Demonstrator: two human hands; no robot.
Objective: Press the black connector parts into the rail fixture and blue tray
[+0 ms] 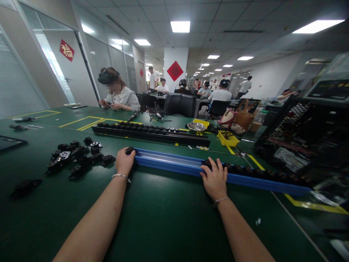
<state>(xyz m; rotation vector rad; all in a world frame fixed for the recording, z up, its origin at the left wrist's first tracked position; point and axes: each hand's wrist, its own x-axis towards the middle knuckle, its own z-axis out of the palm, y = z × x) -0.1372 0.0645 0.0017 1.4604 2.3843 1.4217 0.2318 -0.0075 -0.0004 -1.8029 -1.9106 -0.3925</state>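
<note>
A long blue tray (174,164) lies across the green table in front of me. My left hand (124,162) is closed around a small black part (129,149) at the tray's left end. My right hand (215,179) rests on the tray's middle, fingers curled over the row of black parts (245,170) that fills its right half. The tray's left half between my hands holds nothing. A pile of loose black parts (77,156) lies on the table to the left of my left hand.
A long black tray (152,134) with black parts lies farther back. Behind it stand a metal bowl (196,126) and yellow bins (227,138). A black crate (305,138) stands at right. A person with a headset sits at back left; others work beyond.
</note>
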